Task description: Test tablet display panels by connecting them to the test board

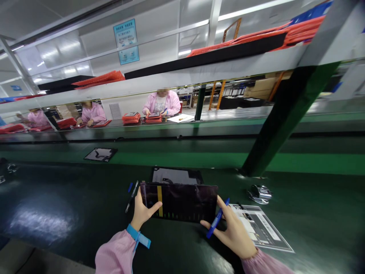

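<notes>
A dark, glossy rectangular screen panel [185, 201] with a yellow strip near its left end is held up, tilted, over the green work table. My left hand [145, 209] grips its left end, thumb across the front, with a blue band around the wrist. At the right end, my right hand [230, 230] has its fingers on the panel's edge and also holds a blue pen [218, 219]. Just behind the panel lies a flat grey and black panel [176, 176], partly hidden. A printed sheet [266, 228] with small parts pictured or lying on it is beside my right hand.
Left of my hands lie a dark pen [131, 197] and a small blue cap [130, 187]. Another grey panel [100, 154] sits farther back. A shiny metal object [260, 194] stands near the green post [273, 129]. Several people in pink work across the bench.
</notes>
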`<state>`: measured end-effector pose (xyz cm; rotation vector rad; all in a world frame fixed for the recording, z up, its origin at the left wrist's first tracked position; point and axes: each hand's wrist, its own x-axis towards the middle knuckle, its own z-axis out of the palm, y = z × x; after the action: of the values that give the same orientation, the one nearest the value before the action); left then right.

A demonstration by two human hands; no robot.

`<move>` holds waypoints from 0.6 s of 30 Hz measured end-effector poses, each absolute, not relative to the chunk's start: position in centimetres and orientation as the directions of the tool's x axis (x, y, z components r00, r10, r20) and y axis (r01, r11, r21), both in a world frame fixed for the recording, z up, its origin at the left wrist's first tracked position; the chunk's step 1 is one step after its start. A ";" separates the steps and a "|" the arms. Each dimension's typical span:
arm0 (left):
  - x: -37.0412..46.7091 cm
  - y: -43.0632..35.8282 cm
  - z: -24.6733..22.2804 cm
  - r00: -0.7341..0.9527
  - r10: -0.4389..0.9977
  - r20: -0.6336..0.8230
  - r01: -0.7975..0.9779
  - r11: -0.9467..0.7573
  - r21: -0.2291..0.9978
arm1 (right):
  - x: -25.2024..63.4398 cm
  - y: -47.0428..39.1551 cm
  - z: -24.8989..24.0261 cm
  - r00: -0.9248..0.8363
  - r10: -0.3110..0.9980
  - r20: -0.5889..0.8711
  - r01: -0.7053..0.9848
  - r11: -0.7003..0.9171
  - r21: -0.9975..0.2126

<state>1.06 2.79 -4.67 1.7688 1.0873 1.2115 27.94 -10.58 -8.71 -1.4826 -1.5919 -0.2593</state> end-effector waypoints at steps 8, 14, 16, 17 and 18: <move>1.3 2.4 -3.7 0.227 0.962 0.154 0.070 -0.174 0.982 | 28.5 -10.3 -8.7 0.377 0.791 0.482 0.516 0.252 -0.818; 2.2 2.0 -3.4 0.289 0.957 -0.005 -0.067 0.025 0.997 | 28.3 -10.0 -7.0 0.629 0.737 0.245 0.160 0.186 -0.969; 2.2 2.0 -3.2 0.233 0.972 -0.033 -0.055 0.047 0.997 | 28.3 -10.1 -6.6 0.611 0.754 0.240 0.086 0.238 -0.967; 2.1 2.1 -3.1 0.190 0.981 -0.050 -0.041 0.059 0.997 | 28.3 -10.1 -6.4 0.585 0.773 0.247 0.068 0.257 -0.964; 2.0 2.2 -2.9 0.145 0.988 -0.059 -0.024 0.063 0.998 | 28.3 -10.2 -6.2 0.562 0.785 0.260 0.065 0.271 -0.960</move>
<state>1.95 2.24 -2.94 1.2091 1.1103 1.0713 28.27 -10.24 -6.24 -1.2167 -0.8699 0.5780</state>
